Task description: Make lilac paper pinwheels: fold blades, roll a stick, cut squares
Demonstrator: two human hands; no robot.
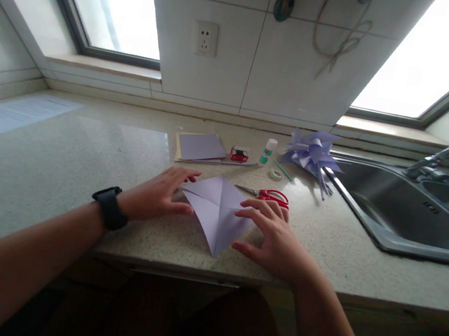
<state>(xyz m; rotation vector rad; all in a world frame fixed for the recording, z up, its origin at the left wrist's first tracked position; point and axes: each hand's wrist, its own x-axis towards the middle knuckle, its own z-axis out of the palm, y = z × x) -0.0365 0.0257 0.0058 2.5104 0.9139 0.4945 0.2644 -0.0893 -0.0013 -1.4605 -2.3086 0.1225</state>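
**Two hands flat on a folded lilac sheet**

Both hands are down on the folded paper (pixel 217 210) at the front edge of the countertop (pixel 56 161), right before the person. The left hand (pixel 157 194), smartwatch (pixel 110 207) on its wrist, presses the sheet's left corner with fingers spread and flat, gripping nothing. The right hand (pixel 275 238) lies open too, fingertips on the right flap, thumb hovering by the lower edge.

It looks like a crease being set mid-fold; the next move likely calls for pinning one side while the other flap is lifted cleanly.

The sheet is kite-shaped, its sharp tip pointing toward the person, long axis running near to far. Red-handled scissors (pixel 267 194) lie just beyond, a glue stick (pixel 268 151) and a finished paper flower (pixel 312 151) farther back.
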